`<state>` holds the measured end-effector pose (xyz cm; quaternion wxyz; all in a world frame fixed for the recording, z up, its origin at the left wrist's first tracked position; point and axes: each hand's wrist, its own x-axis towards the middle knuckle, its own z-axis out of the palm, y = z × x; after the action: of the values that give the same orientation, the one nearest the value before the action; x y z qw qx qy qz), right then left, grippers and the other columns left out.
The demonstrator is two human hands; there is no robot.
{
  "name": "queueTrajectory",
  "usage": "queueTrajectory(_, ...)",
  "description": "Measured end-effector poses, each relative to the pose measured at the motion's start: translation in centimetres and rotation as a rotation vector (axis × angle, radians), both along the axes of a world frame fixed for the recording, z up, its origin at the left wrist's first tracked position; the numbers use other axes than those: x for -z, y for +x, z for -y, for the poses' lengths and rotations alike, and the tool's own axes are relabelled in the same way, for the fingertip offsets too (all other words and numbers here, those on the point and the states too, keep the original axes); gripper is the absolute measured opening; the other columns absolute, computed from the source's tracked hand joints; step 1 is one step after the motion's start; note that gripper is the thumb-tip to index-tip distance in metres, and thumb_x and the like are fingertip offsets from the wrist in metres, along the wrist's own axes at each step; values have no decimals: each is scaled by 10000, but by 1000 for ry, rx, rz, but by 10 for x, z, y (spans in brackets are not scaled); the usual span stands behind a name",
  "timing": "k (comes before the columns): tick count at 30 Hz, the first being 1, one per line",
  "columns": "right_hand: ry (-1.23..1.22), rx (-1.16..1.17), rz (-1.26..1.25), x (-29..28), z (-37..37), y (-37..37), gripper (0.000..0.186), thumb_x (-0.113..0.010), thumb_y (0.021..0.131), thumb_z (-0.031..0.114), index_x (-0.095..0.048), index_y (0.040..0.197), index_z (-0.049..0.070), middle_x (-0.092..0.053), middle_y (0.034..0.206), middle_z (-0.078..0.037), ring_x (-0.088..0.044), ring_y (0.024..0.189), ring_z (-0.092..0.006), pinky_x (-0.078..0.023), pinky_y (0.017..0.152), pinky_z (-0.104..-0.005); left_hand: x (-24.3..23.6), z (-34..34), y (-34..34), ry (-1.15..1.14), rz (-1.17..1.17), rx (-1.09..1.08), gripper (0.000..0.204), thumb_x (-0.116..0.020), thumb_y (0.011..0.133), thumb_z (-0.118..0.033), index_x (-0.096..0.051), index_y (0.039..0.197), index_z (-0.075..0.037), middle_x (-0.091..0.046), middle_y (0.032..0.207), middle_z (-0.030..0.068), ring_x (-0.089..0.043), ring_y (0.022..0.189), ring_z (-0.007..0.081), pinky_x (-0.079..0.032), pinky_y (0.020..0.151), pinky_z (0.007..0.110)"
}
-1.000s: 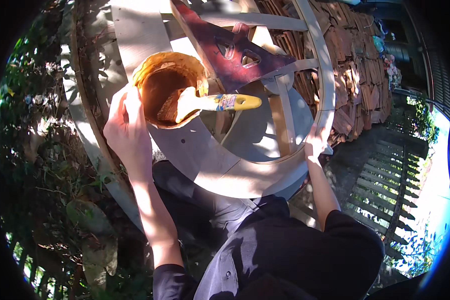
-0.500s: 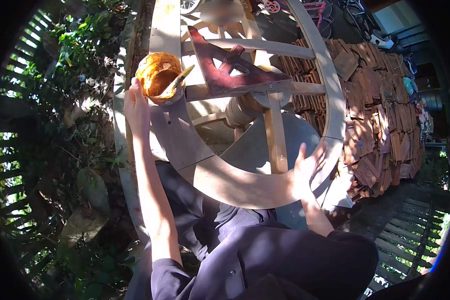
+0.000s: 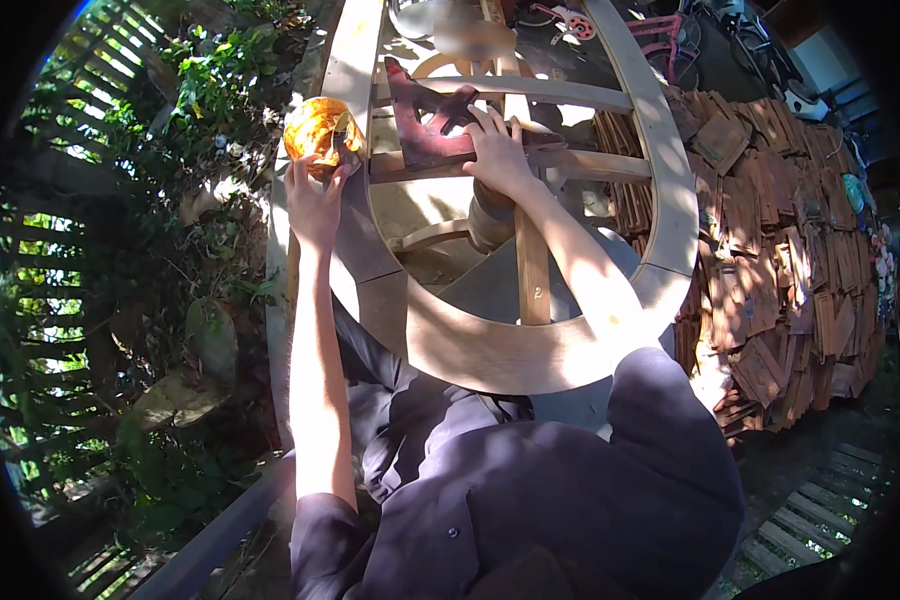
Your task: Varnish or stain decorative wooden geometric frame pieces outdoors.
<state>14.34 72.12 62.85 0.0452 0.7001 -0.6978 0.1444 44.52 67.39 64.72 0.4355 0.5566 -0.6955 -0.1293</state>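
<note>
On the left side of a large pale wooden ring frame [image 3: 510, 350] is an orange-smeared round pot [image 3: 315, 125], its mouth tilted toward me. My left hand [image 3: 315, 205] grips its near side, fingers and thumb around the lower rim. Something dark shows at the mouth; I cannot make out whether it is the brush. Across the frame's crossbars lies a dark red triangular piece with cut-outs [image 3: 425, 140]. My right hand [image 3: 500, 155] holds it by its slanted right side, fingers over the top and thumb toward the near edge.
Under the ring are a wooden post [image 3: 533, 265] and a round hub [image 3: 490, 215]. Stacked clay roof tiles [image 3: 760, 240] rise on the right. Leafy plants [image 3: 230, 75] and a slatted fence border the left. Pink bicycle parts [image 3: 660, 50] stand at the far right.
My right hand has left the ring's near right edge and reached forward to the red triangle. My left hand has shifted to the pot's near side. The view has moved slightly.
</note>
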Motion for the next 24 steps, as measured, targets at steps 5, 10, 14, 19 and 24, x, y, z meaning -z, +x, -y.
queueTrajectory(5,9,-137,170,-6,-14,-3,593,-833,685,371,-588,1175,145,-376,1497,-112,-357,1388,-319,-262,1095,-602,2,16,25,73,60,59,471,-737,828,-453,-563,1085,-98,-646,1043,141,-642,965,374,-500,792,459)
queueTrajectory(10,62,-140,255,-33,-93,18,520,-846,670,327,-637,1107,139,-412,1471,-127,-402,1346,-339,-288,1089,-513,-10,8,20,109,75,38,442,-747,820,-475,-589,987,-97,-680,916,94,-667,847,297,-494,717,405)
queueTrajectory(14,45,-215,335,-42,-139,42,516,-859,663,263,-644,1105,104,-412,1471,-134,-371,1367,-345,-273,1100,-489,-7,0,26,87,12,-63,403,-787,790,-456,-629,923,-110,-697,807,70,-683,743,265,-499,665,392)
queueTrajectory(19,66,-154,389,-36,-159,61,546,-878,635,281,-648,1094,93,-391,1486,-133,-353,1381,-341,-283,1098,-498,-18,-20,31,76,-53,-99,374,-817,766,-415,-658,927,-117,-710,786,49,-675,682,222,-497,646,354)
queueTrajectory(24,95,-134,284,-33,-164,67,578,-871,649,285,-631,1141,100,-377,1495,-123,-332,1401,-329,-276,1115,-498,-35,-45,31,101,-124,-131,321,-820,762,-328,-675,935,-101,-706,809,21,-629,668,175,-485,656,319)
